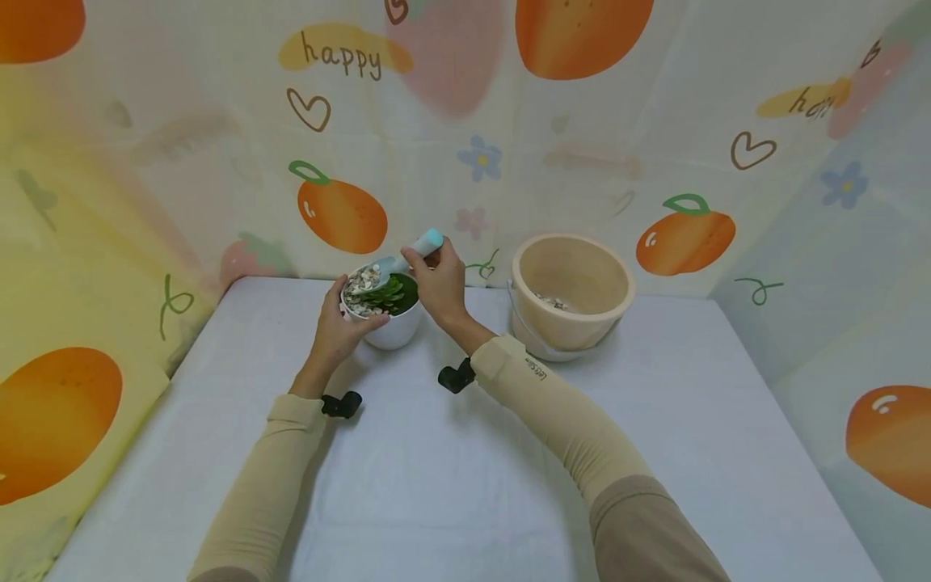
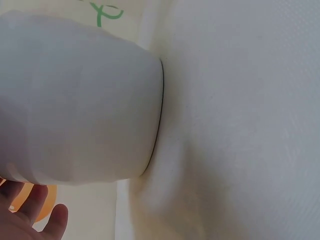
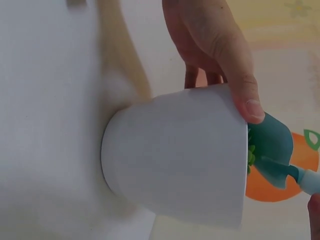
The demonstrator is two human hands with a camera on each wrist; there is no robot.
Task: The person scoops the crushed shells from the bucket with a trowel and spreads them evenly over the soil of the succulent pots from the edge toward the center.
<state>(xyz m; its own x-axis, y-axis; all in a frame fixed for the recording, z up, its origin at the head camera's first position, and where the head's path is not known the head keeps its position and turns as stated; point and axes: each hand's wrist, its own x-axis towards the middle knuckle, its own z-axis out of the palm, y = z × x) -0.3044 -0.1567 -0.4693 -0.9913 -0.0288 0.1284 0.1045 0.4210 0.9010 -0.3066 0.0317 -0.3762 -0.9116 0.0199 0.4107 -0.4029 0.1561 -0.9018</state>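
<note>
A white plant pot [image 1: 393, 333] stands at the back of the table, with a green leafy plant [image 1: 384, 297] and pale pebbles [image 1: 360, 304] in its top. My left hand [image 1: 336, 330] grips the pot from its left side, thumb along the near rim; in the right wrist view that thumb lies at the rim. Above the pot, my right hand [image 1: 445, 281] holds the pale blue handle of a small trowel [image 1: 422, 246], blade slanting down to the left over the pebbles. The teal blade [image 3: 274, 142] shows beside the rim in the right wrist view.
To the right of the pot stands a beige bucket [image 1: 570, 323] with a few pebbles [image 1: 553, 302] on its bottom and a handle hanging at its front. The white-covered table [image 1: 436, 501] ends at a patterned cloth backdrop [image 1: 582, 186] close behind.
</note>
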